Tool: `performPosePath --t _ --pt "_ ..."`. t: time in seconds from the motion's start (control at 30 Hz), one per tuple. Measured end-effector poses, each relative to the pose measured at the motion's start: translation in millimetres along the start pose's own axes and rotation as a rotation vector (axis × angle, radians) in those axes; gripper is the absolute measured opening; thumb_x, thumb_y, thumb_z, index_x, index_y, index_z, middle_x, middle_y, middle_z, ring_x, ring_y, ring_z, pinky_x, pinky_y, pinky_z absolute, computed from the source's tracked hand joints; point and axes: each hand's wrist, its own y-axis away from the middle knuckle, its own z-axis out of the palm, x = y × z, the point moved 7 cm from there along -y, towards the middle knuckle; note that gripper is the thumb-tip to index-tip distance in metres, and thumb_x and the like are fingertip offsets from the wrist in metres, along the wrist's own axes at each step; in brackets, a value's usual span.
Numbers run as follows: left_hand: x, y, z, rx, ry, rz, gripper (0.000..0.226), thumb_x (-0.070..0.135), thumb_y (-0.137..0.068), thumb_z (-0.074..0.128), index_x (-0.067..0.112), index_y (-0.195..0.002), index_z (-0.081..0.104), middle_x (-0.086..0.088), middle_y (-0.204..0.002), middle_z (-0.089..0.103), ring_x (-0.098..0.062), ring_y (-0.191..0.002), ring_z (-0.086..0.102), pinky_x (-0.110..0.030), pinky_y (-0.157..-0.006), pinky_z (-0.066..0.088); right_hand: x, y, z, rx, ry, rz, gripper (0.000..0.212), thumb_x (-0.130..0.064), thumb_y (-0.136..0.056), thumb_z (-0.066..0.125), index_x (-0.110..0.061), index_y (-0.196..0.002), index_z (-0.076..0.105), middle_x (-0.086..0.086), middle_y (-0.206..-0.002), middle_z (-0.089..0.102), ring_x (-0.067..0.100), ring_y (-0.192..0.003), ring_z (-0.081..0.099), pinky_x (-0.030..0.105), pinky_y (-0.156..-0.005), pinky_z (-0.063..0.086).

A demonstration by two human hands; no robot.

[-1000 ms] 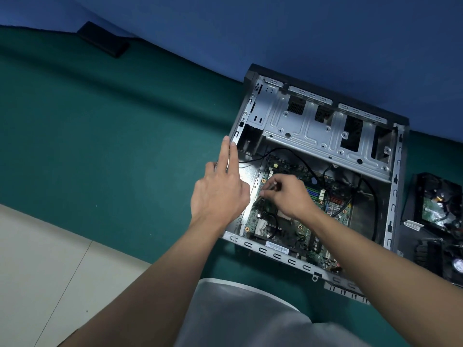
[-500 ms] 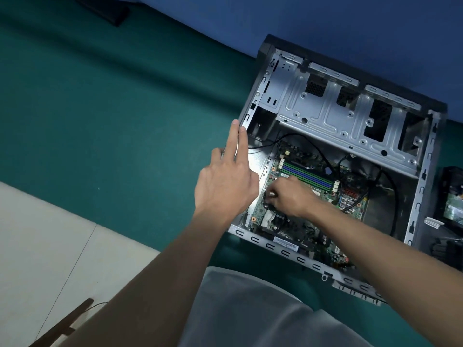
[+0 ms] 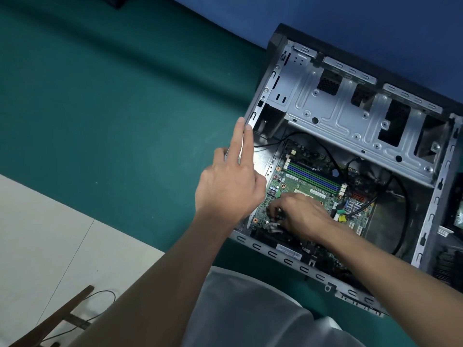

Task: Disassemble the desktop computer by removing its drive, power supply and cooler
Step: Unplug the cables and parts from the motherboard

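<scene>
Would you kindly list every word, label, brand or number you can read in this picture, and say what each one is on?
Nothing can be read with confidence.
White sticker on the motherboard, beside the memory slots: print too small to read.
White barcode label at the near edge of the computer case: blurred, unreadable.
Printed markings on the motherboard: too small to read.

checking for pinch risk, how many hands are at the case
2: left hand rests straight-fingered on the case left wall; right hand is inside, fingers curled at the motherboard.
</scene>
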Motion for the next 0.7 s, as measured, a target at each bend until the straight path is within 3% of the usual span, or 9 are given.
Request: performPosePath --t 0.23,0.4,0.7 --pt "1 0 -2 -0.009 0.028 0.0 0.078 0.038 -0.085 0.046 0.008 -0.153 0.021 -0.001 -0.164 0.011 -0.022 -0.089 0.051 -0.027 -0.047 0.029 9 1 4 0.173 -0.03 0.04 0.016 -0.03 -0.088 0.066 -0.022 -0.1 0.061 -0.008 -0.097 0.059 0.014 -0.084 0.059 0.016 -0.057 0.038" --pt "1 -1 -1 -0.032 0.049 0.005 0.078 0.038 -0.088 0.046 0.009 -0.154 0.016 -0.001 -0.164 0.005 -0.023 -0.094 0.051 -0.029 -0.05 0.032 20 7 15 0.236 -0.053 0.15 0.017 -0.033 -0.086 0.069 -0.024 -0.098 0.06 -0.008 -0.094 0.062 0.015 -0.079 0.058 0.021 -0.058 0.04" --pt "2 -2 0 -0.071 0.039 0.01 0.078 0.038 -0.09 0.041 0.011 -0.155 0.007 0.0 -0.164 -0.003 -0.025 -0.096 0.048 -0.032 -0.053 0.037 22 4 19 0.229 -0.128 0.153 0.008 -0.033 -0.089 0.064 -0.026 -0.09 0.063 -0.009 -0.091 0.062 0.009 -0.078 0.058 0.013 -0.05 0.033"
